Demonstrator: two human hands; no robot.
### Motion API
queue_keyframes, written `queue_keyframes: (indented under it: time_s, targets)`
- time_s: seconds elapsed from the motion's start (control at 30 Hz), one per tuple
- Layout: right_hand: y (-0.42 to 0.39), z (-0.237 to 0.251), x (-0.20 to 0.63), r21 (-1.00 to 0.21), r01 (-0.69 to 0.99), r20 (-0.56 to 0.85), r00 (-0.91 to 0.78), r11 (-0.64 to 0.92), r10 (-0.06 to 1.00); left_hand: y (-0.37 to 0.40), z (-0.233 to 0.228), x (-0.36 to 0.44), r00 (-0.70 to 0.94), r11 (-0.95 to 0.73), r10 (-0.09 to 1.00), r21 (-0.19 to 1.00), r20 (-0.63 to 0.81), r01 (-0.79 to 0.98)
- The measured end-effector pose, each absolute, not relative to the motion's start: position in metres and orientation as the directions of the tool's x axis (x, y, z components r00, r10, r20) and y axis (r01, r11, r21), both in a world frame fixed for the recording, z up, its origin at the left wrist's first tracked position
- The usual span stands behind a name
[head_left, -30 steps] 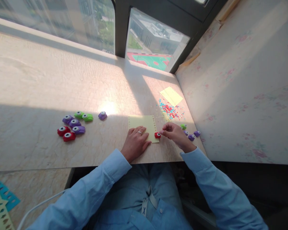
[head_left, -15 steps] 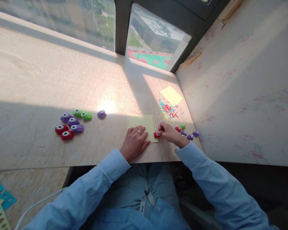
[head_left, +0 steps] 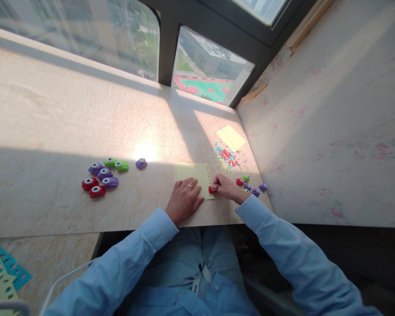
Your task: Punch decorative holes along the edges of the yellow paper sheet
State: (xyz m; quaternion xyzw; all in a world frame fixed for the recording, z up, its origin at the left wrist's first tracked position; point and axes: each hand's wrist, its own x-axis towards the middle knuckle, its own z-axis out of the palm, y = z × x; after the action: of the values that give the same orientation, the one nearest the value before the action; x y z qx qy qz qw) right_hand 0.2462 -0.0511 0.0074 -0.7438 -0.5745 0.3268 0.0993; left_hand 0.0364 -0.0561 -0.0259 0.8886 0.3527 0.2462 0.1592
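A pale yellow sheet of paper (head_left: 200, 171) lies on the tabletop, with small holes along its left and right edges. My left hand (head_left: 184, 197) rests flat on the sheet's lower part, fingers stretched out, a ring on one finger. At the sheet's right edge, my right hand (head_left: 227, 188) is closed on a small red craft punch (head_left: 212, 189), the thumb side pressed down on its top. Part of that punch is hidden by the fingers. Just right of this hand sit several small punches, among them a red one (head_left: 240, 181) and a purple one (head_left: 263, 187).
Several red, purple and green punches (head_left: 104, 174) stand at the left, with one purple punch (head_left: 141, 163) apart. Red and blue paper bits (head_left: 228, 157) lie near another yellow paper (head_left: 231, 138). Punched sheets (head_left: 19, 274) and a white cable (head_left: 62, 278) are at lower left. A wall (head_left: 332, 131) bounds the right.
The right hand has come down onto the red punch; its fingers were raised a little more before. My left hand keeps its place on the sheet. The whole view has shifted slightly.
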Motion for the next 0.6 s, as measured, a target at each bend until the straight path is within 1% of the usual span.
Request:
queue_keyframes:
  time_s: [0.1,0.27,0.33,0.37,0.43,0.53,0.6]
  targets:
    - [-0.058,0.005,0.246,-0.565,0.777,-0.313,0.111,-0.279,0.943,-0.056,-0.027,0.037,0.631,-0.705,0.703,0.446,0.329,0.552]
    - [-0.072,0.006,0.245,-0.679,0.702,-0.218,0.087,-0.215,0.972,-0.056,-0.029,0.037,0.633,-0.711,0.699,0.425,0.332,0.561]
    - [-0.077,0.007,0.244,-0.702,0.695,-0.165,0.059,-0.159,0.985,-0.056,-0.029,0.037,0.635,-0.713,0.697,0.422,0.335,0.56]
    - [-0.079,0.008,0.244,-0.698,0.705,-0.131,0.041,-0.122,0.99,-0.056,-0.029,0.036,0.635,-0.713,0.696,0.422,0.335,0.56]
    - [-0.084,0.008,0.244,-0.654,0.755,-0.07,0.003,-0.048,0.998,-0.056,-0.029,0.036,0.637,-0.714,0.695,0.421,0.333,0.56]
    - [-0.087,0.008,0.248,-0.536,0.844,-0.022,-0.038,0.02,0.999,-0.056,-0.029,0.036,0.643,-0.718,0.691,0.412,0.329,0.561]
    - [-0.087,0.01,0.251,-0.467,0.884,-0.015,-0.04,0.028,0.999,-0.056,-0.029,0.036,0.647,-0.719,0.69,0.41,0.323,0.562]
